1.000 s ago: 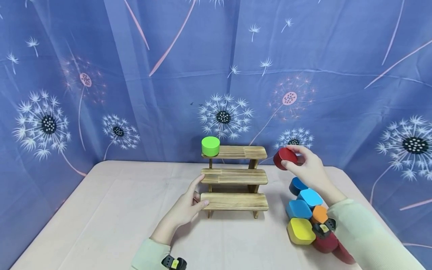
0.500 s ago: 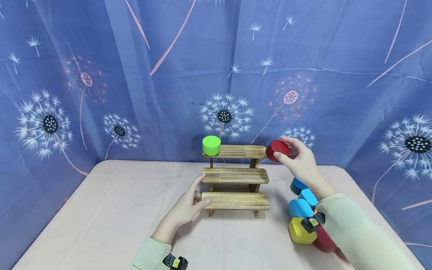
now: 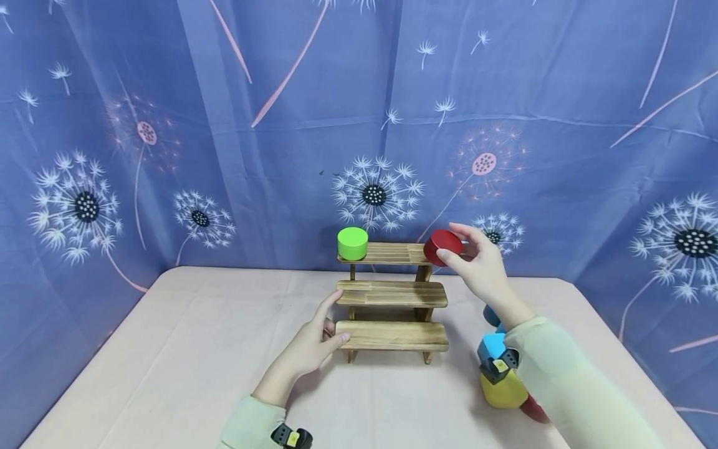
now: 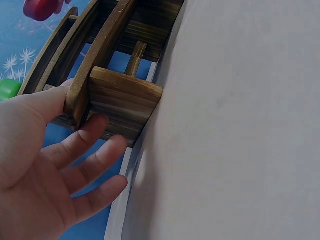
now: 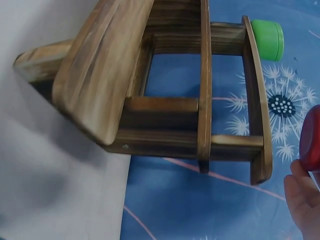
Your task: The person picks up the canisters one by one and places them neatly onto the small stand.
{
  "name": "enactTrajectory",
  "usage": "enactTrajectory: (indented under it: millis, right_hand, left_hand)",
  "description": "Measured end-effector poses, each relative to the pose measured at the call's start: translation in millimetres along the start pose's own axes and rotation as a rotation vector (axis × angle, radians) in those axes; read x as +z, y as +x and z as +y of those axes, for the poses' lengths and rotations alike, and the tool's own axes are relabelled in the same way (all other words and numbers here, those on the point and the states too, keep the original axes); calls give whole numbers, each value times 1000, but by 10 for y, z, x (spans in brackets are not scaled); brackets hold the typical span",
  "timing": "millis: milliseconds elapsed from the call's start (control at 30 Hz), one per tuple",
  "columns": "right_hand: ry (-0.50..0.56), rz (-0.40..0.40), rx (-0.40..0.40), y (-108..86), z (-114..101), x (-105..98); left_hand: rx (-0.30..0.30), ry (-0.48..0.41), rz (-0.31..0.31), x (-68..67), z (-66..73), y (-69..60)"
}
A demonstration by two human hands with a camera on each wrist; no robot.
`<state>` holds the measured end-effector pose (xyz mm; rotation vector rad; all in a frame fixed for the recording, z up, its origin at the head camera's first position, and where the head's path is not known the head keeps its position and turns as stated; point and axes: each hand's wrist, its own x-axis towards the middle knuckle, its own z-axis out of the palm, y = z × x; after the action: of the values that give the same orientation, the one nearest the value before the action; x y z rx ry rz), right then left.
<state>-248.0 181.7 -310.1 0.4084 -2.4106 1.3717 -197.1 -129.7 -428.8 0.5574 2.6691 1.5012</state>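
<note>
Red block (image 3: 441,242) is pinched between parted right fingers (image 3: 469,232).

red block (image 3: 440,242): short, chunky, round, kinda glossy, looks slightly tilted in head view. pinched between thumb and fingers of right hand (image 3: 482,265), up over right end of top tier, visible gap to wood in right wrist view so not touching

wooden stand (image 3: 392,293): three steps, brown, streaky grain, rounded board corners, upright on its legs. left hand (image 3: 308,346) at its left side, thumb on bottom tier, index fingertip at middle one

green block (image 3: 352,244): bright, round, sitting flat on left end of top tier
</note>
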Motion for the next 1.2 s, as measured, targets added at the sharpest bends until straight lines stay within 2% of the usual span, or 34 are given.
enactTrajectory:
  millis: [500, 733, 900, 1200]
  right_hand:
    - [97, -73, 40, 107, -138, 251]
    - [93, -82, 60, 162, -184, 361]
    - [135, -110, 82, 207, -222, 459]
    - [185, -118, 62, 295, -239, 611]
  left_hand:
    - [1, -8, 2, 9, -4, -3]
    - [7, -12, 3, 16, -8, 8]
    - [-1, -16, 3, 22, -26, 4]
    - [7, -16, 0, 13, -30, 5]
